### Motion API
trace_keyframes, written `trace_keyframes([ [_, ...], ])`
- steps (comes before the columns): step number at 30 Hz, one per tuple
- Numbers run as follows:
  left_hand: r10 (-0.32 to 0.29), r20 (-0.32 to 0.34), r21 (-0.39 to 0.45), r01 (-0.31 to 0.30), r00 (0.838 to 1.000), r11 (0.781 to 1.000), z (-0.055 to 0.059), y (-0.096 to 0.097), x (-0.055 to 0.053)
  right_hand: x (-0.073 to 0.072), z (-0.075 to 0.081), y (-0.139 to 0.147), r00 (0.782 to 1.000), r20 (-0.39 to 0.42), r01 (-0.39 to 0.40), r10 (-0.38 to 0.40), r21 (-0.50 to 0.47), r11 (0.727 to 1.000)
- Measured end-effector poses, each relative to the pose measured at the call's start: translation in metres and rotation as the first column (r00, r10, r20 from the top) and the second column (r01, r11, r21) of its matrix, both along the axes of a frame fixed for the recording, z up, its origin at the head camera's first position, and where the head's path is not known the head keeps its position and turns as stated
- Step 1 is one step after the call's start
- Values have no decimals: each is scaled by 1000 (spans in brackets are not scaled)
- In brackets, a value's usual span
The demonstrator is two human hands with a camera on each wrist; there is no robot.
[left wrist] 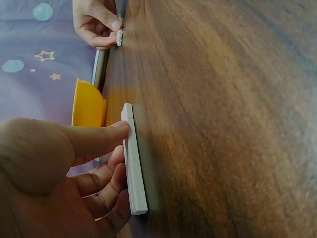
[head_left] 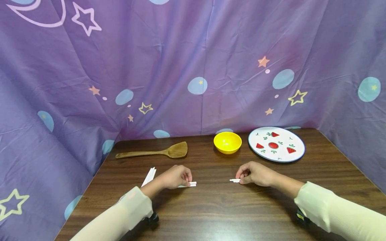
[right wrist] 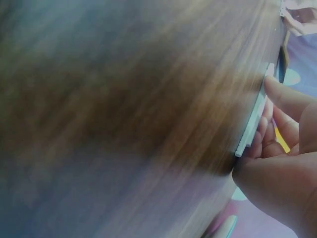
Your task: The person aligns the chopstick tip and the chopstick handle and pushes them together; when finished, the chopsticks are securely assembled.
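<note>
My left hand pinches a small bundle of slim white sticks between thumb and fingers, low over the brown wooden table. To its right, across a gap, my right hand pinches another white bundle, its pieces lying side by side with uneven ends. In the head view, short ends of both bundles point toward each other, and the fingers cover the rest. More long white sticks lie on the table beyond the left wrist, partly hidden by the forearm.
Behind the left hand lies a wooden spatula. A yellow bowl stands at the back middle. Right of it, a white plate with watermelon pictures lies near the purple curtain that encloses the table's back and sides.
</note>
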State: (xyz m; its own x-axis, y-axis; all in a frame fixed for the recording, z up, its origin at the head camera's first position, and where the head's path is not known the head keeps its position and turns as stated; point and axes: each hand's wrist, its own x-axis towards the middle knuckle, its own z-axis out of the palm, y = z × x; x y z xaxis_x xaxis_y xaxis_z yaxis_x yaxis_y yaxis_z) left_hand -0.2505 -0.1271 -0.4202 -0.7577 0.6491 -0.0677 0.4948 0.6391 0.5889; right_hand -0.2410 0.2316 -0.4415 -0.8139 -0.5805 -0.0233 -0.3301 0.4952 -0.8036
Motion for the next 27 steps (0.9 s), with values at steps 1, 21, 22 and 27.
trace_keyframes([
  [1, -3, -5, -4, 3, 1000, 1000, 0, 0, 0, 0, 0, 0, 1000, 1, -2, 2, 1, 1000],
  [21, -49, -39, -50, 47, 998, 998, 2, 4, 5, 2, 6, 0, 997, -54, -45, 46, 9, 999],
  [22, -53, -47, -51, 51, 997, 997, 3, 4, 4, 2, 7, 0, 998, -55, -44, 44, 11, 999],
  [27, -66, -85, -44, 62, 994, 997, 6, 5, 3, 0, 13, 0, 996, -82, -35, 38, 31, 999],
])
